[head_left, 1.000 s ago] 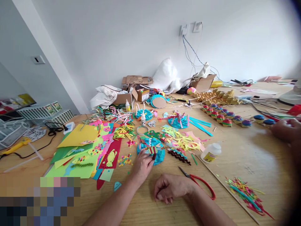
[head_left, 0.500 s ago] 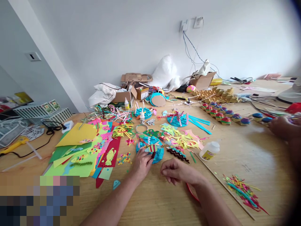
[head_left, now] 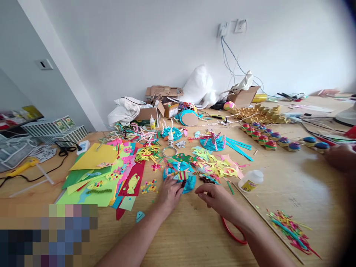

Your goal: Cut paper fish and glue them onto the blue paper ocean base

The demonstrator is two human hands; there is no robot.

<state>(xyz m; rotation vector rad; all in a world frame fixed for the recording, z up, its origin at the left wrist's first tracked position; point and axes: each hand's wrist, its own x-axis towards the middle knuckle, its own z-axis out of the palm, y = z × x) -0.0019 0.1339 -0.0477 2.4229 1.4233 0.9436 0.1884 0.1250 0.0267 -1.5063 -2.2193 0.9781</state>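
My left hand point(head_left: 170, 193) rests against the near side of a blue craft base point(head_left: 190, 184), its fingers closed at a striped paper fish point(head_left: 181, 175). A short brown pipe cleaner point(head_left: 184, 183) shows under the fish by my thumb. To the right, my right hand point(head_left: 213, 196) hovers over the table with fingers loosely bent and apart, and nothing shows in them. Just beyond it lie dark brown pipe cleaners point(head_left: 208, 179), partly covered by the hand. A red ring-shaped band point(head_left: 235, 233) lies under my right forearm.
A glue bottle point(head_left: 250, 181) and a long wooden stick point(head_left: 271, 224) lie to the right. Coloured paper sheets point(head_left: 94, 157) are stacked at left. Another blue base point(head_left: 213, 142) stands farther back. Another person's hand point(head_left: 340, 157) is at the right edge, beside painted egg-carton strips point(head_left: 269, 144).
My right hand has moved forward, now covering part of the brown pipe cleaners, and more of the red band shows. My left hand stays at the fish. The view has shifted slightly.
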